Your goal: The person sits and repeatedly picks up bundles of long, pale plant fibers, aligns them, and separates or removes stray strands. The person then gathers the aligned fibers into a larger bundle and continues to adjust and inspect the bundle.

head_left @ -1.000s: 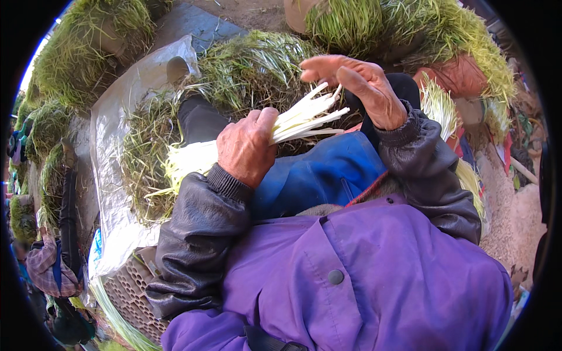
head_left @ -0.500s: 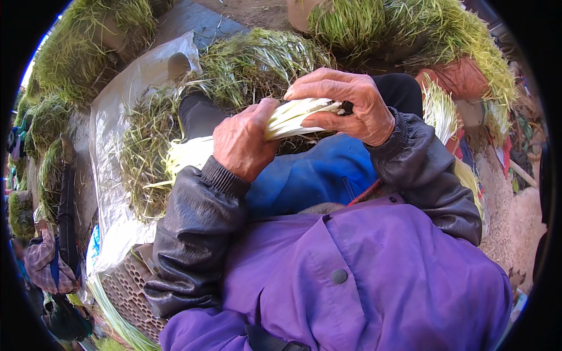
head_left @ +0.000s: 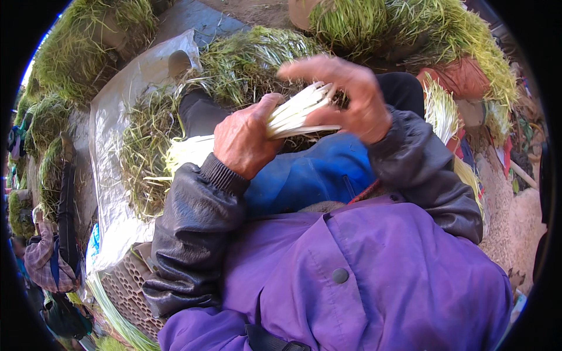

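Observation:
My left hand (head_left: 244,137) is wrapped round a bunch of thin pale stalks (head_left: 293,117), white at the cut-looking ends and yellow at the leafy side, like blanched chives. The yellow part sticks out to the left behind my wrist; the white ends fan out toward the right. Around those ends is my right hand (head_left: 357,99), smeared by motion, its forefinger raised well apart from the thumb. The thumb lies close against the stalks. Beyond my hands a heap of green, grassy stalks (head_left: 257,61) spreads over the ground, with loose trimmings (head_left: 146,152) at its left.
A white plastic sheet (head_left: 111,152) lies to the left, with a holed brick (head_left: 126,281) near its lower end. Large green bundles (head_left: 351,29) stand at the back. More pale stalks (head_left: 439,111) are on my right. Another person's sleeve (head_left: 44,266) shows at far left.
My right hand has opened wider, its forefinger lifting off the stalks. The white ends have spread and tilted upward. My left hand keeps its hold in nearly the same place.

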Tool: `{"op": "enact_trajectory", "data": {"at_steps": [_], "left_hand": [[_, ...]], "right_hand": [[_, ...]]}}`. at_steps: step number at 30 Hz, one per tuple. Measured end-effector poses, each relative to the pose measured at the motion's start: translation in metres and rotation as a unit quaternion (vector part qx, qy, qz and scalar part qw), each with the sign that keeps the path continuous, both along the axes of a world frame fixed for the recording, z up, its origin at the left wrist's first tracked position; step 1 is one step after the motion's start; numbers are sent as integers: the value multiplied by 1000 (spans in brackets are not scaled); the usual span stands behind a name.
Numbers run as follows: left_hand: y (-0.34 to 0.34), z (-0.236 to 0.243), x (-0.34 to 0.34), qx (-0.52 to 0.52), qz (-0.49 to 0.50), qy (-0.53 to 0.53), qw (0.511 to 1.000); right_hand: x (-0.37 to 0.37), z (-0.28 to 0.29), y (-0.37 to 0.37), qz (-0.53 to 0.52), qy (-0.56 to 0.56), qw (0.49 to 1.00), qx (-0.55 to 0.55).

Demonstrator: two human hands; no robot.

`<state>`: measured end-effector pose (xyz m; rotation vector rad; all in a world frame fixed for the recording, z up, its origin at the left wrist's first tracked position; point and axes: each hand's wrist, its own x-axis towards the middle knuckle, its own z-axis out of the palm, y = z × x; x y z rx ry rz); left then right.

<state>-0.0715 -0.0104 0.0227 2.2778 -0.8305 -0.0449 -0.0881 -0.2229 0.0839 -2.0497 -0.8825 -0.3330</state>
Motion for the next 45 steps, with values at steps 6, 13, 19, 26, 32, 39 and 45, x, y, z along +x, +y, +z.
{"op": "enact_trajectory", "data": {"at_steps": [6, 13, 19, 26, 32, 39, 45], "left_hand": [[-1, -4, 4, 4, -17, -15, 1000], [1, -3, 5, 1, -3, 25, 1000], [2, -5, 6, 2, 7, 29, 1000], [0, -11, 6, 22, 0, 7, 1000], [-6, -14, 5, 43, 18, 9, 999], [-7, -15, 6, 79, 16, 12, 997], [-8, -20, 8, 82, 16, 19, 996]], "right_hand": [[3, 9, 9, 1, -17, 992, -125], [7, -3, -2, -52, -33, 996, -61], [3, 4, -17, -58, 9, 997, -42], [-2, 10, -40, -56, 53, 988, -137], [-3, 7, -37, -22, 73, 985, -154], [-5, 0, -32, -78, -14, 971, -227], [-9, -19, -18, -157, -108, 923, -334]]}}
